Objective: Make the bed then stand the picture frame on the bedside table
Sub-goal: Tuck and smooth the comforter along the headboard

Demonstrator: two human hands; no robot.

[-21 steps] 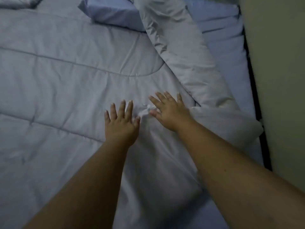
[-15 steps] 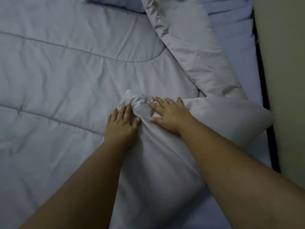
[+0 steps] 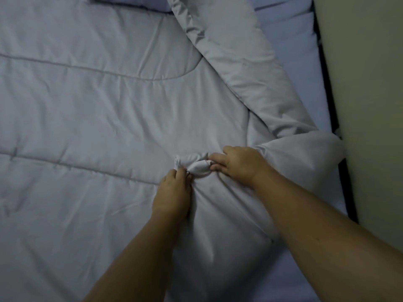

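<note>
A pale grey quilted comforter [image 3: 87, 110] covers most of the bed, with one corner folded back over itself at the right. My left hand [image 3: 172, 192] and my right hand [image 3: 237, 164] sit close together at the tip of that folded corner [image 3: 196, 165], each with fingers curled into a bunch of its fabric. A bluish bedsheet [image 3: 290, 62] shows beyond the fold at the right. The picture frame and the bedside table are out of view.
A blue-grey pillow [image 3: 130, 3] peeks in at the top edge. A cream wall [image 3: 366, 94] runs down the right side, with a dark gap [image 3: 327, 83] between it and the mattress.
Both hands lay flat on the comforter before; now their fingers have curled and gathered the folded corner's fabric. The view has shifted slightly toward the foot of the fold.
</note>
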